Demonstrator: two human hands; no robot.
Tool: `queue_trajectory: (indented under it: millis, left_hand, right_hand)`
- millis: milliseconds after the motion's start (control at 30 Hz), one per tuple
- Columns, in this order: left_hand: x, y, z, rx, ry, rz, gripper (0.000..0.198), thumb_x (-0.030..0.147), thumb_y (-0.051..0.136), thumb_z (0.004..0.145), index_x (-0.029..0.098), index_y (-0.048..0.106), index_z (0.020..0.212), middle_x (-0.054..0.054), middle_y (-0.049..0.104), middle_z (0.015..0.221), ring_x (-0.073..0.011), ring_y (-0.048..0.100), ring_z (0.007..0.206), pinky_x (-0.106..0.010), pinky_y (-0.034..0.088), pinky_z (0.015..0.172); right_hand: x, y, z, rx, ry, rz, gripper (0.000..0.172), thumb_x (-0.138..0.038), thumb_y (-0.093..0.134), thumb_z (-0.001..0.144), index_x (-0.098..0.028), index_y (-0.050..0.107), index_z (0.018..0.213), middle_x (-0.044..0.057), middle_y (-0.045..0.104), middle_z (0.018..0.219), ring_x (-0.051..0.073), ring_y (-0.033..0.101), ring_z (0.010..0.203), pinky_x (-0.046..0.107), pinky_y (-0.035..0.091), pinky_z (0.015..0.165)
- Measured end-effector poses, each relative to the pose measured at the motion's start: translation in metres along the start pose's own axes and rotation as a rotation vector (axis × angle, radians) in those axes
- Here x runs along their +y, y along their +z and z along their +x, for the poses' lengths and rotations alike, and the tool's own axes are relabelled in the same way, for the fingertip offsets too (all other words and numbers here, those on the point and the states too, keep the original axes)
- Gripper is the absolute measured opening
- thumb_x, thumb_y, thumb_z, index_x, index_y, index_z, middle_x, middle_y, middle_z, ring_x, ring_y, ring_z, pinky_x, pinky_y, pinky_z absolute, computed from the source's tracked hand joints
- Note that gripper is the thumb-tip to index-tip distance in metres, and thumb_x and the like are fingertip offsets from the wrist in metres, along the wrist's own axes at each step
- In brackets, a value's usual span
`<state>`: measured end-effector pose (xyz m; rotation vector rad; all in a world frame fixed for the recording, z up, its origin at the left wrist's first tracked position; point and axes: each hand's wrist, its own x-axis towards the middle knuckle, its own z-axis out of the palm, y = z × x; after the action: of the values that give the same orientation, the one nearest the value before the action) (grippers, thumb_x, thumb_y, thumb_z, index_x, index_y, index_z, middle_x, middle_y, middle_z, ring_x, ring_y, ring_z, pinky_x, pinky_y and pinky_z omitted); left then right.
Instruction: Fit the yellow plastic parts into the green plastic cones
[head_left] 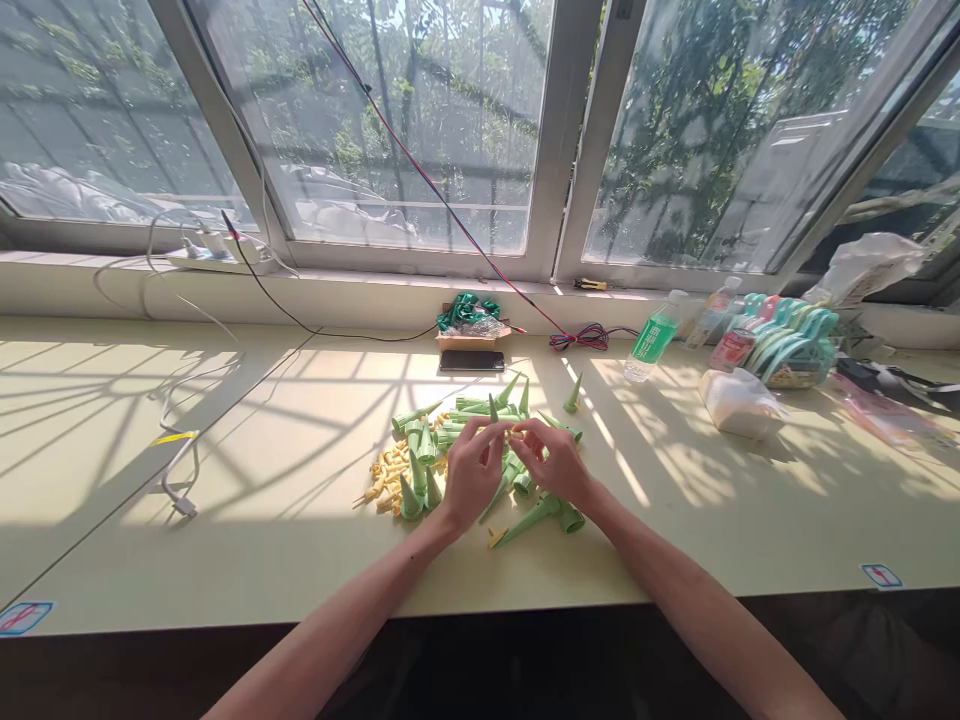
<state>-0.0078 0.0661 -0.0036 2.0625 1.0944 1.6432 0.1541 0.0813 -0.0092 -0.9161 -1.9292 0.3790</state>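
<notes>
My left hand and my right hand meet above a pile of green cone-shaped spikes on the pale table. Both hands pinch a small yellow piece between their fingertips. A green cone hangs between the hands, and my left fingers seem to hold it. A heap of small yellow parts lies left of my left hand. Another green cone lies just in front of my right wrist.
A black phone and a small cardboard box with green items sit behind the pile. Bottles, a white bag and teal hangers stand at the right. Cables trail across the left.
</notes>
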Motion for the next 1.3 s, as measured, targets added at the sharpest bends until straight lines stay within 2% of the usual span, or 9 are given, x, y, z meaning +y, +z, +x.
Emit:
queue_trajectory:
  millis: [167, 333, 500, 667, 733, 900, 967, 1100, 1300]
  left_hand:
    - [-0.0009, 0.0001, -0.0006, -0.019, 0.002, 0.008, 0.02, 0.017, 0.053, 0.096, 0.021, 0.07, 0.106, -0.004, 0.062, 0.091, -0.0087, 0.058, 0.067, -0.016, 0.044, 0.048]
    - [-0.0003, 0.0002, -0.0006, -0.029, 0.008, 0.012, 0.02, 0.017, 0.053, 0.096, 0.02, 0.07, 0.105, -0.004, 0.062, 0.092, -0.0086, 0.058, 0.068, -0.016, 0.045, 0.048]
    - [0.0018, 0.0, 0.0003, -0.006, -0.007, -0.002, 0.02, 0.019, 0.052, 0.097, 0.02, 0.07, 0.107, -0.004, 0.061, 0.09, -0.0082, 0.057, 0.066, -0.016, 0.045, 0.047]
    - [0.001, 0.0, 0.0001, -0.009, -0.011, 0.004, 0.02, 0.019, 0.052, 0.097, 0.021, 0.07, 0.107, -0.004, 0.061, 0.09, -0.0081, 0.056, 0.065, -0.016, 0.045, 0.047]
    - [0.0001, 0.0001, -0.0005, -0.021, -0.01, 0.003, 0.021, 0.019, 0.052, 0.097, 0.021, 0.07, 0.108, -0.004, 0.061, 0.091, -0.0088, 0.058, 0.067, -0.017, 0.046, 0.048]
    - [-0.0012, 0.0006, -0.0011, -0.041, 0.003, -0.011, 0.021, 0.019, 0.052, 0.097, 0.021, 0.069, 0.108, -0.004, 0.062, 0.09, -0.0094, 0.058, 0.068, -0.017, 0.045, 0.047]
    - [-0.0014, 0.0008, -0.0008, -0.041, -0.001, -0.015, 0.021, 0.019, 0.052, 0.097, 0.021, 0.069, 0.108, -0.004, 0.062, 0.091, -0.0093, 0.058, 0.067, -0.017, 0.045, 0.047]
    - [-0.0016, 0.0008, -0.0003, -0.034, -0.017, -0.015, 0.021, 0.019, 0.052, 0.097, 0.021, 0.069, 0.108, -0.005, 0.061, 0.092, -0.0089, 0.057, 0.066, -0.017, 0.045, 0.047]
    - [-0.0011, 0.0009, -0.0011, -0.041, -0.009, 0.008, 0.022, 0.02, 0.051, 0.097, 0.021, 0.07, 0.108, -0.004, 0.061, 0.09, -0.0089, 0.057, 0.066, -0.017, 0.043, 0.047]
  right_hand:
    - [0.0044, 0.0019, -0.0005, 0.001, -0.008, -0.045, 0.024, -0.037, 0.051, 0.098, -0.019, 0.064, 0.092, -0.001, 0.06, 0.064, 0.011, 0.052, 0.055, 0.022, 0.041, 0.055]
    - [0.0051, 0.0018, 0.0008, 0.015, 0.011, -0.088, 0.036, -0.041, 0.048, 0.099, -0.018, 0.062, 0.074, -0.003, 0.051, 0.054, 0.009, 0.043, 0.049, 0.023, 0.036, 0.053]
    - [0.0014, 0.0001, -0.0001, 0.019, 0.033, -0.004, 0.023, -0.039, 0.056, 0.095, -0.018, 0.064, 0.097, -0.003, 0.056, 0.059, 0.01, 0.051, 0.052, 0.021, 0.04, 0.053]
    - [0.0028, 0.0013, -0.0012, -0.017, 0.0, -0.023, 0.02, -0.035, 0.053, 0.096, -0.019, 0.064, 0.101, -0.002, 0.059, 0.062, 0.01, 0.051, 0.052, 0.022, 0.041, 0.054]
    - [0.0047, 0.0021, -0.0008, -0.01, -0.009, -0.045, 0.021, -0.036, 0.052, 0.097, -0.019, 0.064, 0.095, -0.003, 0.057, 0.061, 0.01, 0.049, 0.052, 0.022, 0.039, 0.054]
    - [0.0072, 0.0026, 0.0, 0.019, -0.001, -0.104, 0.039, -0.042, 0.049, 0.098, -0.019, 0.056, 0.067, -0.004, 0.046, 0.052, 0.009, 0.039, 0.048, 0.023, 0.032, 0.05]
    - [0.0062, 0.0022, -0.0003, 0.022, 0.02, -0.087, 0.034, -0.042, 0.052, 0.097, -0.019, 0.06, 0.074, -0.005, 0.048, 0.052, 0.009, 0.041, 0.048, 0.022, 0.034, 0.051]
    - [0.0037, 0.0017, -0.0018, -0.011, 0.028, -0.026, 0.022, -0.039, 0.055, 0.095, -0.018, 0.064, 0.1, -0.005, 0.055, 0.057, 0.01, 0.049, 0.049, 0.021, 0.039, 0.053]
    - [0.0058, 0.0027, -0.0018, -0.007, -0.006, -0.074, 0.024, -0.037, 0.05, 0.098, -0.019, 0.065, 0.092, -0.004, 0.052, 0.057, 0.01, 0.045, 0.05, 0.022, 0.037, 0.053]
